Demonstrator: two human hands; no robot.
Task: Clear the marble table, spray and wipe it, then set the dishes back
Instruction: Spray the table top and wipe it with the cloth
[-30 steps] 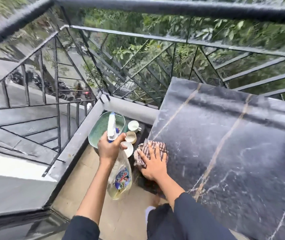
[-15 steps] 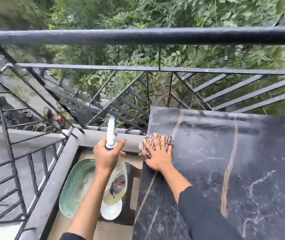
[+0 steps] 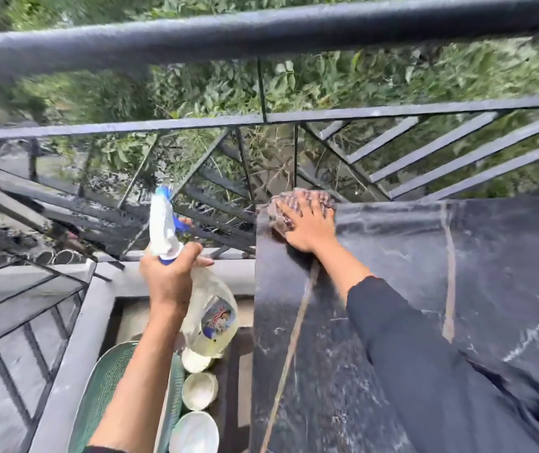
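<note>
While left fingers (image 3: 176, 273) grip the bottle (image 3: 209, 308), the flat-spread right hand (image 3: 310, 227) has pushed the cloth (image 3: 281, 207) to the table's (image 3: 392, 322) far corner.

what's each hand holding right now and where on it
Left hand grips the spray bottle around its neck, below the trigger head. Right hand presses flat on the striped cloth, not gripping it.

One spray bottle (image 3: 209, 308), one cloth (image 3: 283, 204), one green tray (image 3: 108, 387), three white dishes (image 3: 199, 390)
</note>
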